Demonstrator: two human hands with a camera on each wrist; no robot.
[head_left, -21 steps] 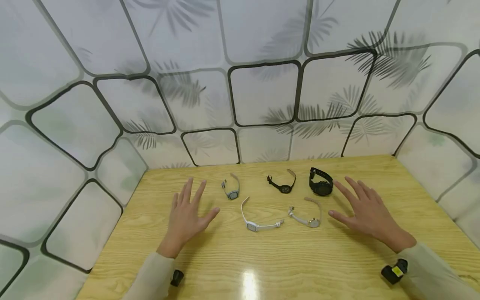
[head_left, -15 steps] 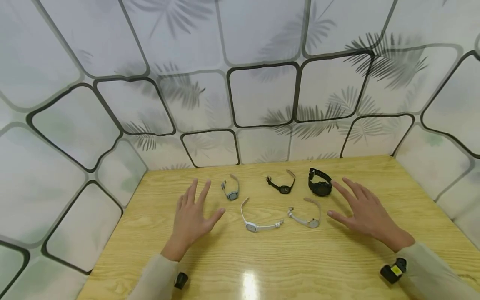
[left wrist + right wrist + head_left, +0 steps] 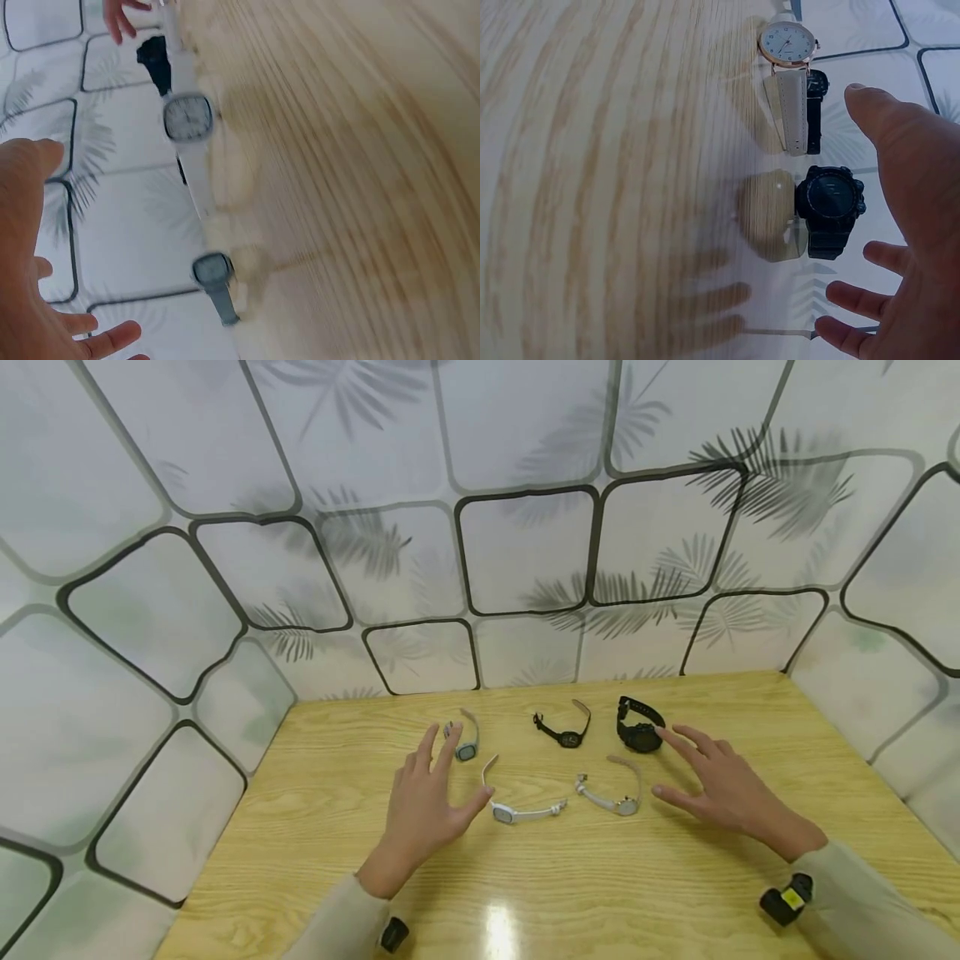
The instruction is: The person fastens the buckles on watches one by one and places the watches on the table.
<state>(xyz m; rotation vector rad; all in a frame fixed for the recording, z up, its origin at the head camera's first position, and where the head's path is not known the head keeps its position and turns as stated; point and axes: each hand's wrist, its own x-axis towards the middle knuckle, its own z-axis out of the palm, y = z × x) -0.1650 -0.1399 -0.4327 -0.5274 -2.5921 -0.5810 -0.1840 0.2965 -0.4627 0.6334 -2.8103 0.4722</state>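
My left hand (image 3: 423, 810) is spread above the table, its fingertips overlapping the grey-blue wristwatch (image 3: 467, 751) in the head view. Its thumb tip lies beside the white wristwatch (image 3: 504, 813), whose strap is laid out. To the right, my right hand (image 3: 731, 789) hovers with fingers apart, index fingertip at the edge of the large black wristwatch (image 3: 642, 737). Left of that hand's thumb lies a round-faced watch with a pale strap (image 3: 626, 807); its dial and rose-gold rim (image 3: 787, 43) show in the right wrist view. A small black wristwatch (image 3: 571, 739) lies between, farther back. Both hands hold nothing.
The watches lie on a light wood-grain table (image 3: 450, 877). A wall covering with a leaf and block pattern (image 3: 528, 552) rises along the back and sides. A small black device (image 3: 787, 900) is worn at the right wrist, another (image 3: 393, 935) at the left.
My left hand has moved right, over toward the grey-blue and white watches. The right hand has shifted only slightly, down and left. The watches lie where they were.
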